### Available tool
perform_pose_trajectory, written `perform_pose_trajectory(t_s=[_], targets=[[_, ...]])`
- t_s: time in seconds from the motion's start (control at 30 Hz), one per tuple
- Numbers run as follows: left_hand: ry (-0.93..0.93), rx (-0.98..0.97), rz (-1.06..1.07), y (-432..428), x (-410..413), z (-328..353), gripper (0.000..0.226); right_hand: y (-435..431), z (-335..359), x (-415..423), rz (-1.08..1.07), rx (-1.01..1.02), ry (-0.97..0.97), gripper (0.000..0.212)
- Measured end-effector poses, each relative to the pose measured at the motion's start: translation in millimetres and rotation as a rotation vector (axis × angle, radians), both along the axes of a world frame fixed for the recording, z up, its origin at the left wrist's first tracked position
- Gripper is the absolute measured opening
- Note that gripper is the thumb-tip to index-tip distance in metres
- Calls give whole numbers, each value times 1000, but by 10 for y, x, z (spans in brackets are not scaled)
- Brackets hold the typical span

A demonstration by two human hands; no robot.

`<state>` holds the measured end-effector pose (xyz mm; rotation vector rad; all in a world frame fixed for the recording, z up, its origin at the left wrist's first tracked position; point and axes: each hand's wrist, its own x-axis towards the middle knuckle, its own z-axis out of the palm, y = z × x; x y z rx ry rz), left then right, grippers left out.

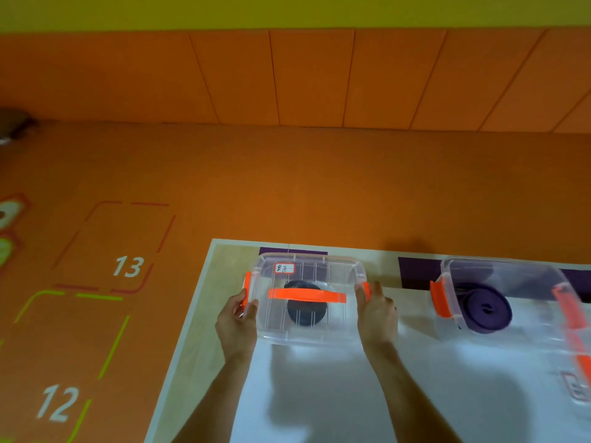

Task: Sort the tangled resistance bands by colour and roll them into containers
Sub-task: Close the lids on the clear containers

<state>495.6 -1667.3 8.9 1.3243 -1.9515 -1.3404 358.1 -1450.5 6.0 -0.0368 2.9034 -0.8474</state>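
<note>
The left hand [238, 318] and right hand [375, 310] clamp the end latches of a clear lidded container [305, 302], fingers curled round its orange clips. Between them, under the lid, lies a rolled dark band [307, 310]. Box and band look light but the plastic slick, so the latched ends seem the surest hold.

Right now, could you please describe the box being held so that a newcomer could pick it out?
On the pale table, two clear boxes have orange latches. It is the clear box nearer the table's left edge, gripped by the left hand and right hand. Unlike its neighbour with a purple roll, it holds a dark roll.
</note>
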Motion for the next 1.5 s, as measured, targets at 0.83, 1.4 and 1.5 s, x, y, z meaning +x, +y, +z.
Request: perform_pose_trajectory(t_s=[0.83,1.4,1.5], targets=[[-17,-45,-198,-151,-39,-35,26,16,-126,302,-66,-346,282,44],[-423,-680,-805,527,661,650,58,965,329,765,253,203,-57,43],[-383,-756,-905,815,701,777,57,1312,419,1031,237,264,-77,37]])
